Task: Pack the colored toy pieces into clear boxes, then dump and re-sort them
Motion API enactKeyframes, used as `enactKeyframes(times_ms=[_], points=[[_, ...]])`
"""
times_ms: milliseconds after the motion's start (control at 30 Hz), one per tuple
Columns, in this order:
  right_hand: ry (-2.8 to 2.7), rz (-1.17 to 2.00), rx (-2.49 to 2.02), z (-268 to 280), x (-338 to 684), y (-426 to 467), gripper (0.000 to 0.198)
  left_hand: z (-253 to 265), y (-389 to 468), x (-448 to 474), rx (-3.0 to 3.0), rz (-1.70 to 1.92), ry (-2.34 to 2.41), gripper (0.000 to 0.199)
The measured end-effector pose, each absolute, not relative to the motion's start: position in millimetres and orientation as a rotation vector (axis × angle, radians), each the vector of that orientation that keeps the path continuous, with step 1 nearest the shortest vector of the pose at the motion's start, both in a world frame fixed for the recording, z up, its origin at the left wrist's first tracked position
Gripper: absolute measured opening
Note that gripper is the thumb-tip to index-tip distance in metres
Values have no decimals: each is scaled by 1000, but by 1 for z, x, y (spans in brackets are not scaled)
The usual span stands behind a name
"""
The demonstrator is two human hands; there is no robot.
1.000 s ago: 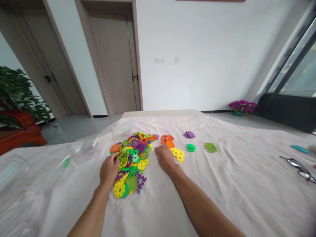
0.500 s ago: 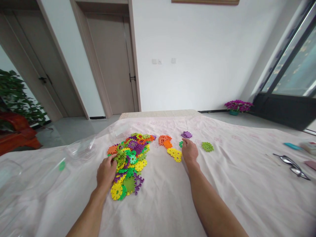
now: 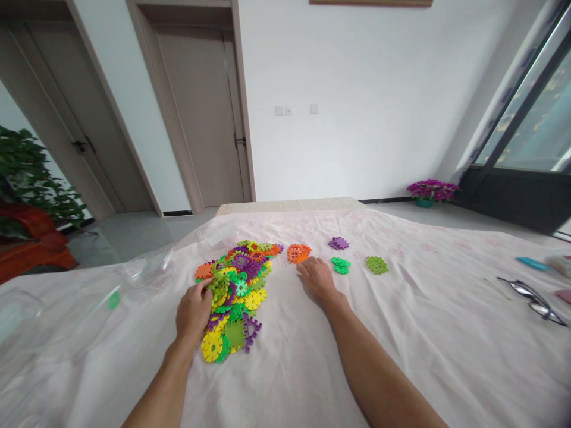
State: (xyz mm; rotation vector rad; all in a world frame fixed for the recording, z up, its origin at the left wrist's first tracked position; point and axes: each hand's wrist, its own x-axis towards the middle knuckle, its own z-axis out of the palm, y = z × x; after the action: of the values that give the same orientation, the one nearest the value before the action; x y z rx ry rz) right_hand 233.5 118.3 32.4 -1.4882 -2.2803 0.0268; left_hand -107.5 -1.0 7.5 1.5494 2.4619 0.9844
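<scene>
A heap of colourful plastic interlocking pieces (image 3: 241, 297), discs and notched squares, lies on the pale cloth. At its left edge my left hand (image 3: 194, 309) has its thumb and curled fingers closed on a light green notched piece (image 3: 218, 288). My right hand (image 3: 316, 279) lies low over the cloth, palm down, fingers stretched leftward. Its fingertips are close to the orange pieces (image 3: 298, 253); what lies beneath the palm is hidden. Right of that hand are green discs (image 3: 341, 266), a purple group (image 3: 338, 243) and a light green group (image 3: 377, 265).
Clear plastic containers (image 3: 147, 267) stand along the left side of the cloth-covered table (image 3: 285, 368). Glasses (image 3: 530, 300) and a blue object (image 3: 532, 263) lie at the right. Beyond the table are doors, a white wall and a pot of purple flowers (image 3: 432, 190).
My right hand has moved left from the green discs to where the yellow pieces lay, covering them. More of the green discs now shows. My left hand has stayed at the heap.
</scene>
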Motion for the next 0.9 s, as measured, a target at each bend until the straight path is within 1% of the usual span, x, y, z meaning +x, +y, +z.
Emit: enactKeyframes(times_ms=[100,267,400,500,700,900], points=[[-2294,16,-1509,35,232,115,42,10,-1,-106,1536,974,2471,41],[-2289,56,-1540,35,232,112,34,11,-2,-105,1540,972,2480,41],[-2204,40,-1529,35,230,113,34,11,-2,-105,1548,970,2494,40],[-2183,88,-1440,36,221,110,32,11,-2,-104,1547,970,2505,39],[-2303,212,-1114,38,183,85,27,10,-2,-107,1565,965,2488,40],[-2395,334,-1042,37,166,69,28,0,3,-108,1682,1049,2382,41]])
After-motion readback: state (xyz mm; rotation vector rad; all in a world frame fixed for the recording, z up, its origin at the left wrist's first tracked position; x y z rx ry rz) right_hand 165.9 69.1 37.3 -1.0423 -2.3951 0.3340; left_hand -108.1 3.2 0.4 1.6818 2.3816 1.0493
